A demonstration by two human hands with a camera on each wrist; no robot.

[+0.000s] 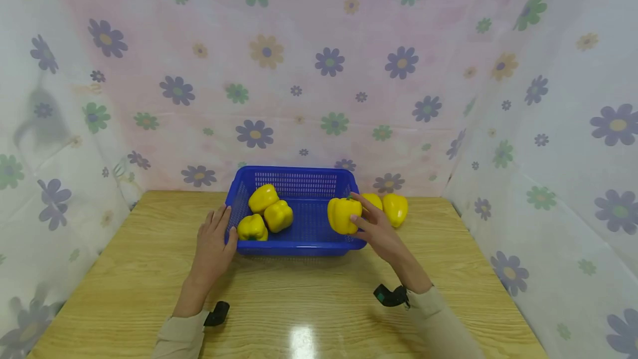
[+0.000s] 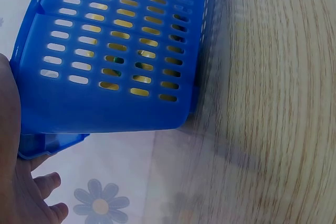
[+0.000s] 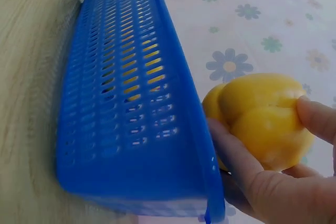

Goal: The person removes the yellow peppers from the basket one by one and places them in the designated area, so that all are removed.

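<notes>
My right hand (image 1: 381, 234) grips a yellow bell pepper (image 1: 343, 216) above the right end of a blue plastic basket (image 1: 299, 246). The right wrist view shows thumb and fingers around this pepper (image 3: 268, 119), beside the basket rim (image 3: 191, 93). At the basket's left end, my left hand (image 1: 214, 242) rests against the rim with fairly straight fingers. In the left wrist view its fingers (image 2: 47, 184) extend past the basket corner. Inside the basket, on the left, lie three yellow bell peppers (image 1: 278, 216).
Two more yellow bell peppers (image 1: 395, 210) lie on the wooden table (image 1: 309, 298) right of the basket, one partly behind my right hand. A flower-printed cloth (image 1: 299, 104) hangs behind the table and along both sides.
</notes>
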